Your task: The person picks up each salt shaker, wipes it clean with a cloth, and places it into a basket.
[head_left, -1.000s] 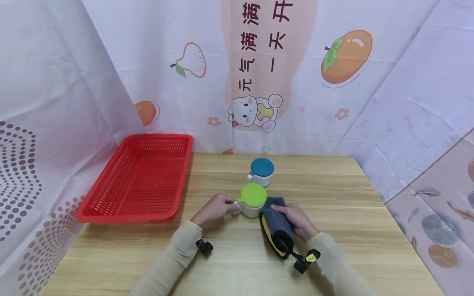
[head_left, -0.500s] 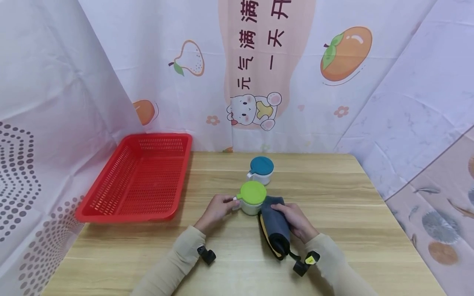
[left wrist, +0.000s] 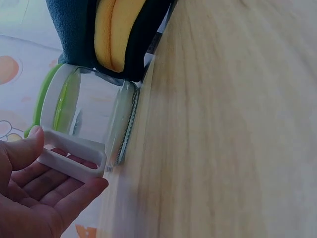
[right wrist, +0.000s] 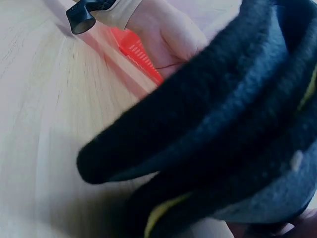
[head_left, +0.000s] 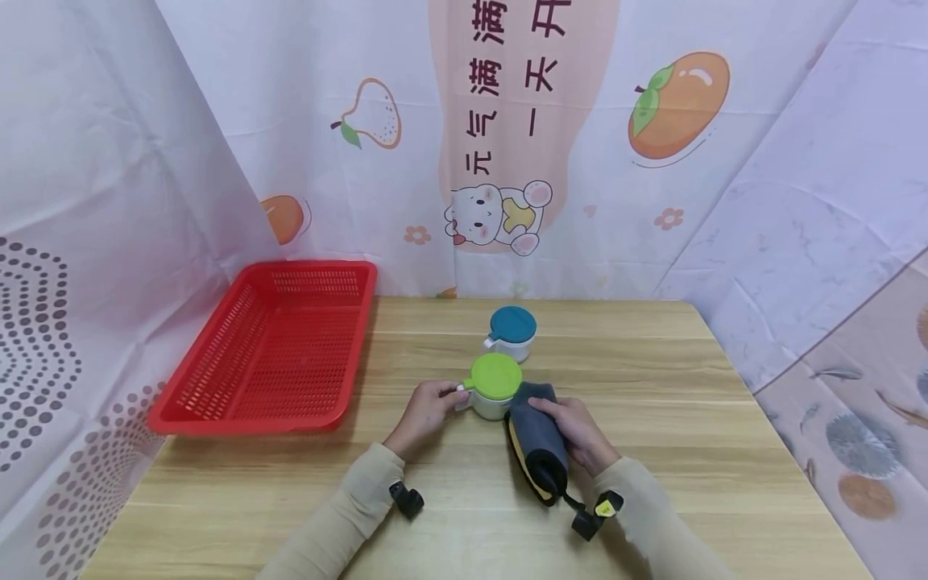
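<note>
A clear seasoning jar (head_left: 491, 409) with a green lid (head_left: 496, 375) stands upright on the table. My left hand (head_left: 428, 411) pinches its white handle (left wrist: 74, 143), thumb on the lid side and fingers at the other end. My right hand (head_left: 577, 431) holds a folded grey-blue cloth (head_left: 536, 431) with black edging and a yellow layer. The cloth's far end lies against the jar's right side. In the right wrist view the cloth fills much of the picture and hides most of my right hand; the jar cannot be seen there.
A second jar with a blue lid (head_left: 513, 324) stands just behind the green-lidded one. At the left sits a red plastic basket (head_left: 341, 419) with perforated walls. A printed curtain (head_left: 580, 266) hangs along the table's back edge.
The cloth's near end has swung slightly left with my right hand. My left hand keeps its hold on the jar's handle, and the head view has shifted a little.
</note>
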A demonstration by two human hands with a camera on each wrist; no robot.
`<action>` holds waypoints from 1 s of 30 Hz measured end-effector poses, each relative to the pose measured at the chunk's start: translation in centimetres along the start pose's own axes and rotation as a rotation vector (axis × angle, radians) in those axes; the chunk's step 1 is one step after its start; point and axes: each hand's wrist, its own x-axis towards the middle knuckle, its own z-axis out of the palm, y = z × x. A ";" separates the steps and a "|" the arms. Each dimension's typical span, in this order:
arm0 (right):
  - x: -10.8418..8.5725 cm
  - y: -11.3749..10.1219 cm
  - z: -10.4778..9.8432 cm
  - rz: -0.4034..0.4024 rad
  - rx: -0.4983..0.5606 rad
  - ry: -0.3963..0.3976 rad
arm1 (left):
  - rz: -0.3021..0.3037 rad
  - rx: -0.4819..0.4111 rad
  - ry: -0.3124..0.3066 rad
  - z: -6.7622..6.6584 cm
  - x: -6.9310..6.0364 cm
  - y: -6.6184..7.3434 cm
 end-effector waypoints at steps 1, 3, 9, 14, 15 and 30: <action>0.0 0.0 0.0 0.000 -0.005 -0.002 | -0.005 0.005 0.000 0.0 0.0 0.0; 0.1 -0.1 -0.1 -0.002 -0.014 -0.006 | -0.016 0.018 -0.002 0.0 0.0 0.1; 0.4 -0.2 -0.2 -0.015 -0.064 -0.003 | -0.033 0.041 -0.011 -0.2 0.1 0.2; 0.8 -0.2 -0.3 -0.031 -0.099 0.016 | -0.016 0.014 -0.021 -0.4 0.0 0.1; 0.9 -0.2 -0.3 -0.027 -0.104 0.017 | -0.018 0.001 -0.025 -0.4 0.0 0.0; 2.4 -1.3 -1.5 -0.050 -0.238 0.047 | 0.011 -0.017 -0.165 -1.9 0.3 -0.2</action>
